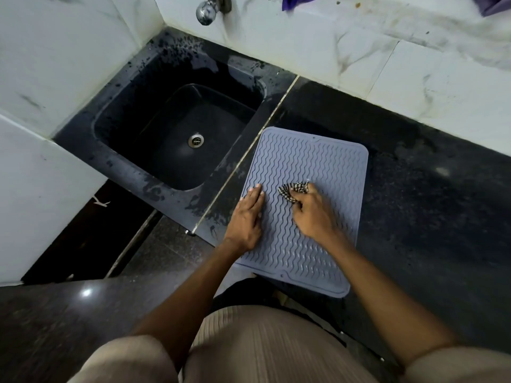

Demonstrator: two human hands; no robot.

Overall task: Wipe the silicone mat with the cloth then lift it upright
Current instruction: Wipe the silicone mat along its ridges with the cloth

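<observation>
A grey-blue silicone mat with wavy ridges lies flat on the black counter, its near edge hanging slightly over the counter's front. My left hand rests flat on the mat's left side, fingers together, holding nothing. My right hand is on the middle of the mat, closed around a small black-and-white checked cloth that is bunched up and pressed against the ridges. Part of the cloth is hidden inside my fingers.
A black sink with a steel drain sits left of the mat. A chrome tap projects from the white marble-tiled wall. Black counter extends to the right. Purple fabric lies on the ledge above.
</observation>
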